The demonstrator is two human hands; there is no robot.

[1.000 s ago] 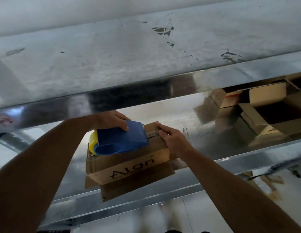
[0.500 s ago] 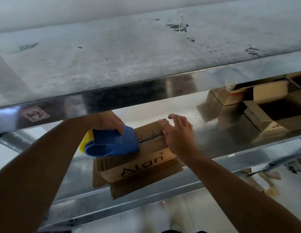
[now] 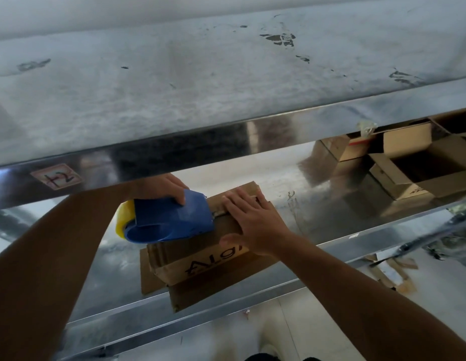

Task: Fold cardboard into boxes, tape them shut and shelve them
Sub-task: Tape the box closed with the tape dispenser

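A big gray metal top shelf fills the upper part of the view, and a shiny lower shelf sits under it. Far off to the right on the lower shelf stand some open cardboard boxes. Their flaps are up and the insides look dark, so I cannot tell if anything is in them. Near the front edge of the lower shelf sits the cardboard box being worked on, with dark letters on its side. Its top flaps are folded down, so what is inside is hidden, and loose bottom flaps stick out under it. The box's long way runs from near and left to far and right, and the line where the top flaps meet runs the same way. A blue tape dispenser sits on the left part of the box top, with its open mouth facing right. The left hand holds it from above with fingers curled over its back. The right hand lies flat with straight fingers, pressing the right part of the top down just beside the dispenser's mouth. I think the tape must run along that line, so the dispenser should slide along the box's long way while the flat hand keeps the flaps shut. A yellow tape roll peeks out at the dispenser's left end. A small sticker is on the top shelf's edge.
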